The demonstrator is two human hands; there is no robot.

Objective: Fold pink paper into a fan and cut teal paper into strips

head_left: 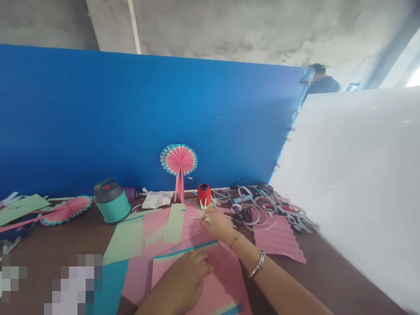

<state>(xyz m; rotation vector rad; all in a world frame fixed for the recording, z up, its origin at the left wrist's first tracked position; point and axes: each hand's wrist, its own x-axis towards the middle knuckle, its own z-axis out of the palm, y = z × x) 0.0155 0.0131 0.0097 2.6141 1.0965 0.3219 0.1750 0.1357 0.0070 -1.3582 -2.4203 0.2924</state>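
My left hand [193, 275] rests over the pink paper sheet [226, 280], its fingers curled inward; what lies under them, if anything, is hidden. A blue and pale strip edges the sheet beyond my knuckles. Farther off, my right hand [216, 223] has its fingers bent together around thin pale strips [204, 204], in front of a red container with a dark top [204, 193]. Pale green paper pieces [173, 223] lie on pink paper to the left of my right hand. A pink folding fan with blue edging [179, 160] stands open against the blue partition.
A teal and grey pot [112, 201] stands left, near another pleated fan [68, 211]. White packets [157, 199] lie behind the paper. On the right are tangled tape rolls [256, 210] and pleated pink paper [278, 238]. A blue partition [98, 118] and white panel [354, 183] border the table.
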